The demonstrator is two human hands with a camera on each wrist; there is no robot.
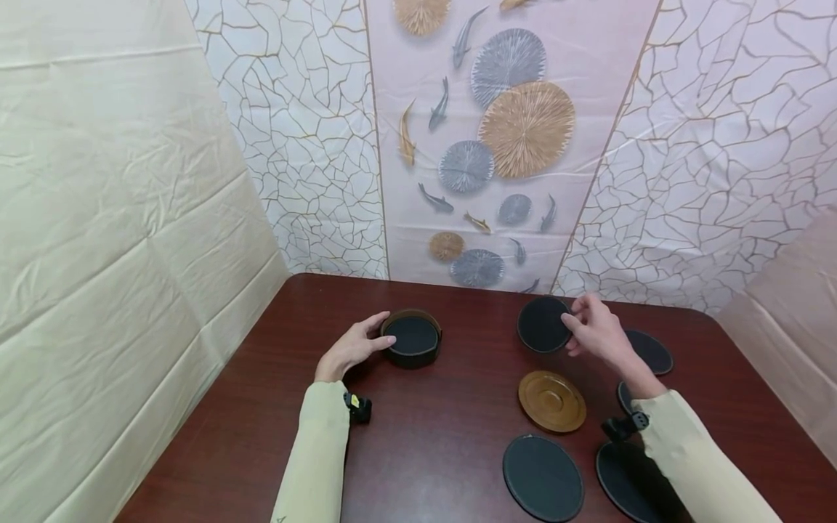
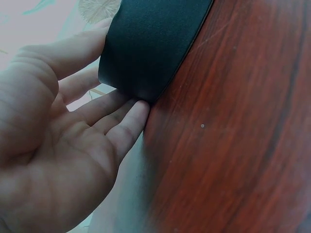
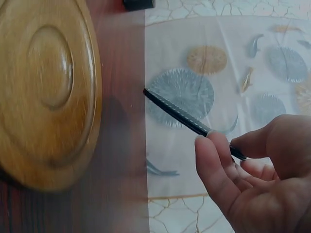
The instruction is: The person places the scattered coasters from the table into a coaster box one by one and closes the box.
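Observation:
On the left half of the table stands a round black coaster holder (image 1: 410,358), with a dark coaster (image 1: 413,335) visible inside its brown-lined rim. My left hand (image 1: 353,349) holds its left side: the thumb lies over the rim, while fingers touch the wall and lower edge of the holder (image 2: 150,46) in the left wrist view. My right hand (image 1: 596,333) pinches a round black coaster (image 1: 541,325) by its right edge, above the table. Seen edge-on in the right wrist view, this coaster (image 3: 176,111) is thin, with light stitching, and tilted.
A round brown wooden lid or dish (image 1: 552,402) lies below the raised coaster. Nearer me is a black coaster (image 1: 543,478); more black discs (image 1: 649,351) lie around and under the right forearm. A patterned cloth (image 1: 477,218) hangs behind the dark red table (image 1: 425,450).

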